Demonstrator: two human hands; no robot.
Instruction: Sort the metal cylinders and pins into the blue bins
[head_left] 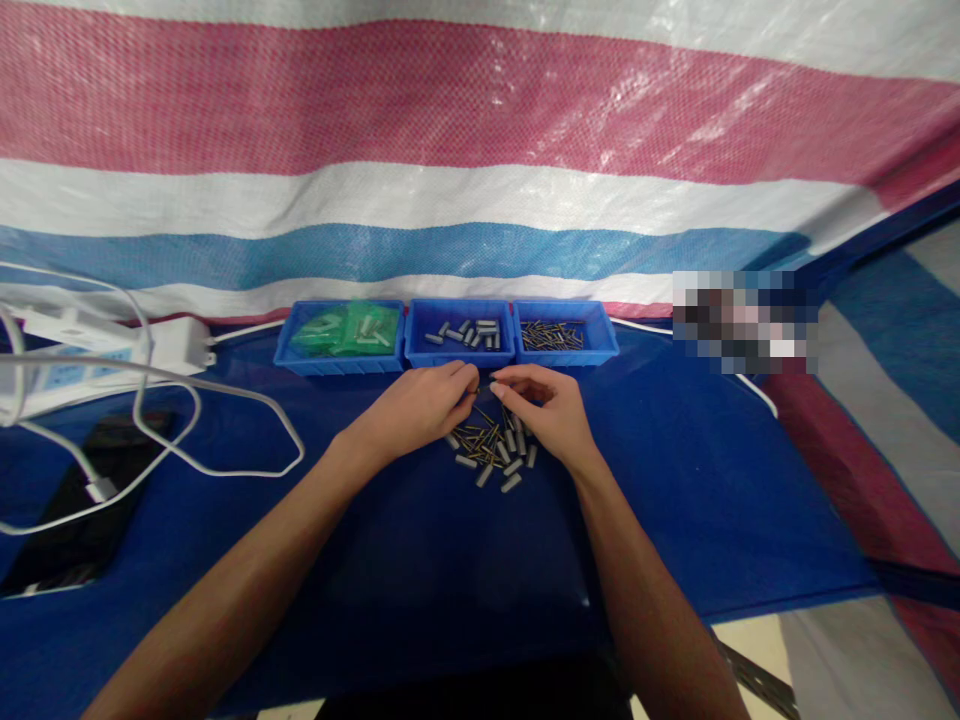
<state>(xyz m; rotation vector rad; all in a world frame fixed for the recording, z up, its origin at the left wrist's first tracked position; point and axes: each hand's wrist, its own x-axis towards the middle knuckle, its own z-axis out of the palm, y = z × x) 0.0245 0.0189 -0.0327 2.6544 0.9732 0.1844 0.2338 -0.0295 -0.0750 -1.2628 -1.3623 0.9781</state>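
Observation:
My left hand [431, 402] is closed in a pinch over the left side of a loose pile; what sits between its fingertips is too small to make out. Facing it, my right hand [546, 405] pinches a small dark piece [492, 377] whose kind I cannot tell. Below and between the hands lie long thin screws [480, 438] mixed with short grey cylindrical sleeves [512, 467]. The fingertips of the two hands are close together, just in front of the middle bin.
Three blue bins stand in a row: the left bin [289, 355] has green bags, the middle bin [420, 360] grey sleeves, the right bin [604, 340] screws. White cables [225, 472], a power strip [176, 345] and a black phone [82, 520] lie left. A striped sheet [450, 190] hangs behind.

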